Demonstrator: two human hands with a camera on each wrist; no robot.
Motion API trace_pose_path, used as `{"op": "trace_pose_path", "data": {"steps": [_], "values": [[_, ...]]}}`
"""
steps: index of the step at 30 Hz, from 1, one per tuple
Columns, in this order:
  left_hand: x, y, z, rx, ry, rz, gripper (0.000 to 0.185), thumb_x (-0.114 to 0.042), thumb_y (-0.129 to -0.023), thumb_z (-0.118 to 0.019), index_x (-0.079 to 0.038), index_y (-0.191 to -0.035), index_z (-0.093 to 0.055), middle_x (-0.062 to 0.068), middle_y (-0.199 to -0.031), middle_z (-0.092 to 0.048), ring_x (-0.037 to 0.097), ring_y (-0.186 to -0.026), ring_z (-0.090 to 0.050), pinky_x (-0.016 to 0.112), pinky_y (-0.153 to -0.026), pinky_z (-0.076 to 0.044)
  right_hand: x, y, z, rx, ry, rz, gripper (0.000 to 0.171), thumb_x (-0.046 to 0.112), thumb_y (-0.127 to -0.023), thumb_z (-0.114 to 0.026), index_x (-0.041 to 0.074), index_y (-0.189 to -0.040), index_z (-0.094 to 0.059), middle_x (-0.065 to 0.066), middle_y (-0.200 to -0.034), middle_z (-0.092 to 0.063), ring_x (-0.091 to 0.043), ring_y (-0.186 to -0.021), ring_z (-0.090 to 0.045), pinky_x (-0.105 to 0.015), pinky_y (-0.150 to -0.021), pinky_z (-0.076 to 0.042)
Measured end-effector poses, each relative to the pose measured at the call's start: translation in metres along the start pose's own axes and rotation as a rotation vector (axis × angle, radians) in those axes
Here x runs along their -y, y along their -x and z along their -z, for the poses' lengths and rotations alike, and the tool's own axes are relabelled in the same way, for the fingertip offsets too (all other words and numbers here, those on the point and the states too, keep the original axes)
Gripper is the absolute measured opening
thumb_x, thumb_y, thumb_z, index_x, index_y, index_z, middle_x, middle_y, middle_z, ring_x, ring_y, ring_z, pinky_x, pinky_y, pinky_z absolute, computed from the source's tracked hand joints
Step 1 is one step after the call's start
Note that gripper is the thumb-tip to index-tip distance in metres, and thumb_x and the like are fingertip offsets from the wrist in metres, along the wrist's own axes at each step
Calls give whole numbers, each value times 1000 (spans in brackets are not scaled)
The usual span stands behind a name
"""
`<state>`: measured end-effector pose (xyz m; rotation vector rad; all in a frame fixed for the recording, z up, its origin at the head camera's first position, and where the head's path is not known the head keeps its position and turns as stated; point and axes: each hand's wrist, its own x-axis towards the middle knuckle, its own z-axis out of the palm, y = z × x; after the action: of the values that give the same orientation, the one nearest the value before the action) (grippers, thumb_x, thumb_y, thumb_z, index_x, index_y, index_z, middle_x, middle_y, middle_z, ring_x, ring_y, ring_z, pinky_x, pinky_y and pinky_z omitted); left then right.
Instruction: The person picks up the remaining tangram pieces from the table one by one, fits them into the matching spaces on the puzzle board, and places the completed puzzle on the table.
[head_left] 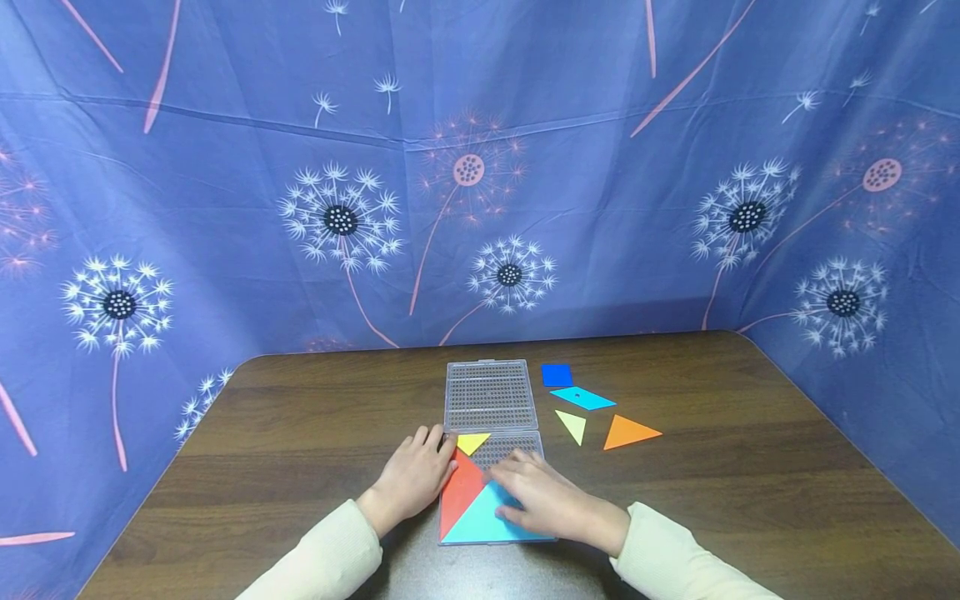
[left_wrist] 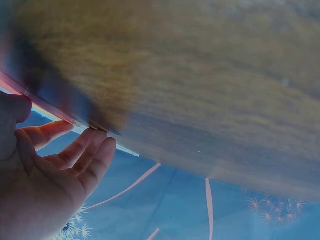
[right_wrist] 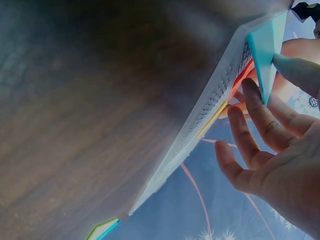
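Three triangles [head_left: 472, 500] in tray [head_left: 525, 443] – four pieces [head_left: 592, 408] right

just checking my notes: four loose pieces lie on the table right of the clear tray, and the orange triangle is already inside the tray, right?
Not quite. The head view shows the orange triangle loose on the table, right of the clear tray. Inside the tray are red, light blue and yellow triangles. Four loose pieces is correct.
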<state>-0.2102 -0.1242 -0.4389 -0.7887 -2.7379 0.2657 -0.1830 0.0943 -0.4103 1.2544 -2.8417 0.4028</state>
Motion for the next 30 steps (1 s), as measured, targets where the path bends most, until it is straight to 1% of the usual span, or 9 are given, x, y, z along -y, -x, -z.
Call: {"op": "trace_pose_path", "data": {"steps": [4,8,10,15,19,24,30], "values": [[0,0,1,15,1,4,42,-37,-92,-50,-10,-123,-55,10,-113,-53,23,-96,-52,35,-81,-48,0,0,0,18,54,-10,42,29,-81,-66,11,-118,-58,-5,-116,-59,-30,-116,-51,-51,-98,-37],[0,-1,1,31,14,11,42,-38,-92,-49,-10,-124,-55,10,-115,-53,23,-97,-51,36,-82,-47,-1,0,-1,18,100,4,42,33,-81,-67,13,-117,-59,-1,-111,-56,-21,-106,-51,-42,-91,-43],[0,-1,1,39,17,14,43,-38,-92,-48,-10,-124,-54,10,-115,-53,23,-98,-51,36,-83,-47,-1,0,-2,18,115,11,42,34,-81,-66,13,-116,-59,0,-109,-55,-19,-103,-50,-40,-88,-43],[0,-2,2,60,11,20,43,-38,-92,-48,-10,-125,-54,10,-115,-53,23,-99,-51,36,-84,-47,-1,0,-3,23,136,27,40,34,-82,-65,13,-116,-60,-2,-109,-54,-21,-104,-52,-42,-86,-44],[0,-3,3,71,8,24,44,-39,-92,-48,-11,-125,-54,10,-115,-52,23,-99,-50,36,-84,-47,-2,0,-4,25,150,36,40,34,-82,-65,13,-115,-60,-2,-108,-54,-20,-102,-51,-39,-83,-45],[0,-2,4,66,4,20,43,-38,-92,-48,-11,-124,-54,9,-113,-53,23,-98,-50,36,-83,-47,-3,0,-5,28,158,56,39,34,-82,-66,14,-115,-60,0,-109,-54,-18,-100,-51,-36,-80,-44],[0,-2,3,57,7,13,43,-38,-92,-49,-10,-124,-54,10,-112,-53,23,-97,-51,36,-82,-47,-3,1,-5,10,165,77,38,33,-81,-67,14,-114,-61,0,-108,-55,-16,-97,-50,-34,-79,-44]]}}
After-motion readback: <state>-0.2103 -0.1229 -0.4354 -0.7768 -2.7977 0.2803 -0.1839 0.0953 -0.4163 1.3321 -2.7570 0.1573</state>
